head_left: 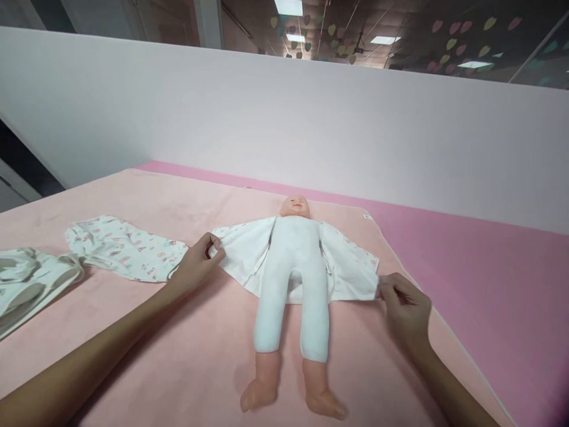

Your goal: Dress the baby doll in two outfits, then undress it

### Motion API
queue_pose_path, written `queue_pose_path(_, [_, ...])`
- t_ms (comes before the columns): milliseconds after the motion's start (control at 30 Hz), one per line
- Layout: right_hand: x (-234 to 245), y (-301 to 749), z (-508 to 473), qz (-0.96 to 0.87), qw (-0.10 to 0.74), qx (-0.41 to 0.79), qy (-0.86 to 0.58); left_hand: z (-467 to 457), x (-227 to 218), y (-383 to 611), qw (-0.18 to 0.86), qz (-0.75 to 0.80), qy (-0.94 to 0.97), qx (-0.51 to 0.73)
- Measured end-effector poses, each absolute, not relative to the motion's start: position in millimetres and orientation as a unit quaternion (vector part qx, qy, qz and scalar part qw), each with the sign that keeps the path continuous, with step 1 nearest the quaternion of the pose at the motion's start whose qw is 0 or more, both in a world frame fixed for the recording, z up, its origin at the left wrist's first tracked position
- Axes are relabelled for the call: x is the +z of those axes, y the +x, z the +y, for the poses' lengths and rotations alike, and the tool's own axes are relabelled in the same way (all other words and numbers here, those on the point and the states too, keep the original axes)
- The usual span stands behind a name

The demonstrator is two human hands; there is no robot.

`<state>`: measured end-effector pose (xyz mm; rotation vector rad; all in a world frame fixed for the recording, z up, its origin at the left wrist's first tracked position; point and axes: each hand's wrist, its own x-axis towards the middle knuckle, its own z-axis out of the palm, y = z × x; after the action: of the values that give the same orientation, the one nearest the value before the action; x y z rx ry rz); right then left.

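Observation:
A baby doll (291, 255) with a white cloth body lies on its back, head away from me and feet toward me. Spread open beneath it is a white baby shirt (351, 279) with a small print on its outer side. My left hand (202, 258) is closed in a pinch at the shirt's left side, near the sleeve. At the lower right corner of the shirt, my right hand (404, 302) pinches the cloth between thumb and fingers. The doll's arms are hidden, apparently within the sleeves.
Printed baby pants (128, 249) lie flat on the left, partly behind my left forearm. Beside them is a white and green garment (35, 284). A pale pink blanket (200, 367) covers much of the pink surface (502, 284). Behind stands a white partition (284, 124).

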<state>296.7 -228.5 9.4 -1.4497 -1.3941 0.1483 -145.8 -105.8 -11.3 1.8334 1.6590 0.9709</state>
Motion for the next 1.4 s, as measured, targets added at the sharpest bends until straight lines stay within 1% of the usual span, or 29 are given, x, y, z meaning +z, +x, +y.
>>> queue_pose_path(67, [11,308,-231,-0.586,0.537,0.008,-0.606,-105,-12,-148,0.231,0.608,0.667,0.363])
queue_pose_path(133, [7,320,-230,-0.6,0.509,-0.024,-0.617,-106,-11,-148,0.222,0.618,0.67,0.347])
queue_pose_path(200, [2,330,-225,-0.625,0.453,-0.013,-0.635,-109,-11,-148,0.212,0.632,0.678,0.31])
queue_pose_path(267, [-4,335,-220,-0.656,0.386,0.028,-0.648,-109,-13,-148,0.196,0.634,0.696,0.276])
queue_pose_path(333, [-7,335,-217,-0.683,0.326,0.055,-0.651,-109,-15,-148,0.156,0.617,0.722,0.271])
queue_pose_path(400, [-6,331,-217,-0.697,0.306,0.042,-0.647,-109,-16,-147,0.095,0.584,0.752,0.292])
queue_pose_path(467, [-3,322,-220,-0.712,0.317,0.013,-0.627,-112,-14,-143,0.059,0.537,0.781,0.314])
queue_pose_path(500, [0,316,-222,-0.726,0.326,0.001,-0.606,-116,-11,-139,0.062,0.507,0.799,0.318])
queue_pose_path(567, [4,303,-225,-0.771,0.325,-0.009,-0.548,-127,-5,-128,0.099,0.432,0.842,0.308])
queue_pose_path(667, [6,283,-228,-0.847,0.264,0.01,-0.46,-147,5,-110,0.16,0.334,0.889,0.269])
queue_pose_path(767, [5,271,-229,-0.879,0.208,0.053,-0.425,-162,10,-97,0.183,0.301,0.906,0.234])
queue_pose_path(900, [4,267,-229,-0.849,0.216,0.107,-0.47,-169,11,-92,0.185,0.295,0.915,0.206])
queue_pose_path(1000, [3,266,-230,-0.845,0.212,0.119,-0.476,-169,10,-92,0.194,0.291,0.915,0.203])
queue_pose_path(1233, [-1,267,-230,-0.853,0.195,0.124,-0.467,-167,12,-91,0.224,0.287,0.911,0.193])
queue_pose_path(1400, [-3,269,-231,-0.866,0.203,0.095,-0.448,-160,3,-94,0.219,0.284,0.914,0.191])
